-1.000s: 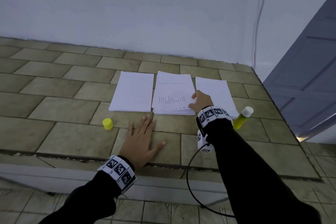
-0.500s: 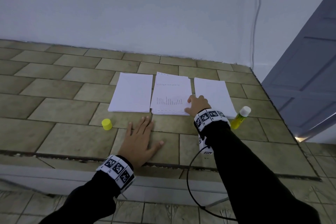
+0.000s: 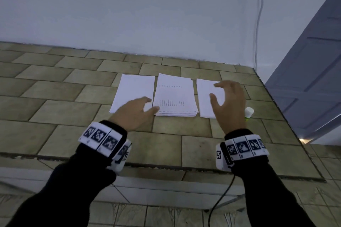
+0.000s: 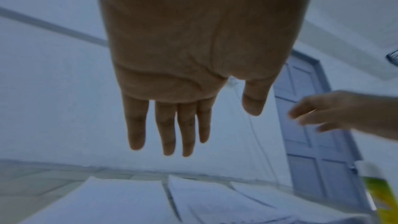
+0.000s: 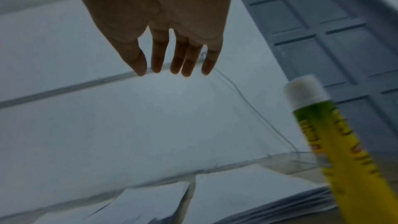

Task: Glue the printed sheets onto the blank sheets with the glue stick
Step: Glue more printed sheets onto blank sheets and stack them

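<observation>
1. L hand [image 3: 135, 114]: raised above the tiled ledge [image 3: 60, 110], over near-right corner of the left blank stack [image 3: 132, 92]. Fingers straight and spread, holding nothing; wrist view shows air under the palm.
2. R hand [image 3: 230, 105]: lifted over the right blank stack [image 3: 204, 97], fingers loosely fanned, thumb apart, nothing held. Whether it touches the paper: can't tell.
3. Printed stack [image 3: 175, 97]: in the middle, betw. the two blank stacks, narrow tile gaps on both sides. Its near edge shows several sheets fanned slightly. Text lines visible on the top sheet.
4. Glue stick [image 5: 336, 142]: uncapped, white tip up, yellow-green body, standing just right of the right blank stack, partly behind R hand in head view. Near the ledge's right edge.
5. Room: bare tile in front of all 3 stacks up to the ledge's front edge; wide bare tile to the left. Wall [image 3: 147, 14] close behind the stacks; door [image 3: 313, 61] just past the right edge.
</observation>
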Available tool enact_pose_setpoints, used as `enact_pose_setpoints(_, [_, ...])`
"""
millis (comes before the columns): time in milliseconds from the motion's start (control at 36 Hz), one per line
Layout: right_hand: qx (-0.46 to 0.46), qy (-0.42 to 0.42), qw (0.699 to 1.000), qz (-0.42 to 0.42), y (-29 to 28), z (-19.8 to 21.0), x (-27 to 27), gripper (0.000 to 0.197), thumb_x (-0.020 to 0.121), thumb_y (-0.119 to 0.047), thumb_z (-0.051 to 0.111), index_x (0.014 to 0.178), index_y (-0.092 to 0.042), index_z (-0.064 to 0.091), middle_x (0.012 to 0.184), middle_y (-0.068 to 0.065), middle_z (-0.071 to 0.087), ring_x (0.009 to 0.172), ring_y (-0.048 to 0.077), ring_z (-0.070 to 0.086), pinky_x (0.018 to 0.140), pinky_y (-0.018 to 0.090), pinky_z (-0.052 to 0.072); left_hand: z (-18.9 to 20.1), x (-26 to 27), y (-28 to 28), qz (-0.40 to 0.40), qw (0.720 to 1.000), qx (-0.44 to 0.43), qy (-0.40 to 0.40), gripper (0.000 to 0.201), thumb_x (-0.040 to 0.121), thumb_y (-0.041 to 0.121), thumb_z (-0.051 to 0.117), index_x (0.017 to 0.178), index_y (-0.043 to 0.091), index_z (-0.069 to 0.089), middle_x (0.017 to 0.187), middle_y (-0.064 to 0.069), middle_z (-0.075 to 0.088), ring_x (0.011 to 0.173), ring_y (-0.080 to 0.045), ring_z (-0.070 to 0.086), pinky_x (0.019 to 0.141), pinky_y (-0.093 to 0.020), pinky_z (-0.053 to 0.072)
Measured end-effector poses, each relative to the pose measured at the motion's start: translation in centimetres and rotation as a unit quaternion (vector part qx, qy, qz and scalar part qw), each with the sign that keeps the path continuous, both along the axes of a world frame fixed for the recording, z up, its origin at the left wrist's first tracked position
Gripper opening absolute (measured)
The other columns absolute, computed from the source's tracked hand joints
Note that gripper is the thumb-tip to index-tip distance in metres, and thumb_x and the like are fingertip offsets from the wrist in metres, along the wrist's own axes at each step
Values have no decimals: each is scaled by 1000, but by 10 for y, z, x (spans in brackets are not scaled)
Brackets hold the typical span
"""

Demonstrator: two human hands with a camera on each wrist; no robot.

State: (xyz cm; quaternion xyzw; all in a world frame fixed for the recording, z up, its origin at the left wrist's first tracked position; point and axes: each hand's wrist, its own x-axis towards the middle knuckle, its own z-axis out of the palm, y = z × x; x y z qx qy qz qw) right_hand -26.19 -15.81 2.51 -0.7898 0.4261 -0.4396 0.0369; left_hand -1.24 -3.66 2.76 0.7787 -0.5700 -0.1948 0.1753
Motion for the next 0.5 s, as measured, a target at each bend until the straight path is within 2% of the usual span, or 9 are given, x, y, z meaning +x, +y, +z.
enact_pose_setpoints(56, [-13,-19,999,-41,-2,-1,-15,34,83,-17,68,115,-10,58,122,11,54,114,27,49,96,41,41,-5,11,-17,46,997,27,-62,62,97,56,42,143,13,42,145,-8,48,128,-27,47,104,-41,40])
enact_pose_setpoints(139, [40,-58,995,-70,-10,-11,-38,50,81,-20,70,125,-9,49,132,13,48,124,28,43,103,46,39,-22,25,-40,107,979,99,-146,65,97,60,39,137,9,44,138,-13,51,123,-32,50,100,-43,42])
enact_pose_setpoints(194, [96,-97,987,-89,-13,-19,-49,61,79,-23,70,131,-10,42,136,11,44,126,28,42,104,45,39,-35,32,-52,126,968,131,-171,65,94,62,43,131,8,46,135,-14,51,123,-33,48,102,-45,40])
enact_pose_setpoints(250, [168,-118,971,-121,-14,-24,-57,72,79,-22,74,137,-6,36,139,12,41,129,29,40,105,42,36,-49,36,-60,136,963,148,-177,69,91,64,48,133,9,44,139,-15,46,129,-35,42,106,-48,36])
enact_pose_setpoints(306, [247,-118,951,-141,-15,-28,-62,81,79,-24,77,141,0,31,140,17,40,128,31,40,100,37,36,-61,42,-64,138,961,160,-180,72,88,65,52,135,12,43,142,-14,42,132,-36,38,108,-49,33])
enact_pose_setpoints(389, [344,-123,920,-143,-16,-35,-68,74,83,-27,74,135,4,32,127,21,49,116,34,51,83,33,37,-74,46,-66,126,959,166,-192,69,87,66,53,132,14,45,134,-14,47,122,-37,46,102,-48,40])
enact_pose_setpoints(444, [372,-105,911,-143,-16,-41,-71,62,86,-27,71,129,3,37,113,15,50,110,35,53,79,34,37,-76,47,-66,113,958,162,-207,65,89,66,50,129,15,47,129,-14,50,117,-36,51,98,-47,44])
enact_pose_setpoints(500, [381,-74,910,-146,-17,-43,-73,51,88,-25,68,123,1,43,107,12,50,106,35,53,78,35,38,-75,49,-66,101,960,156,-210,60,91,63,48,128,16,49,127,-14,53,115,-36,53,95,-44,46])
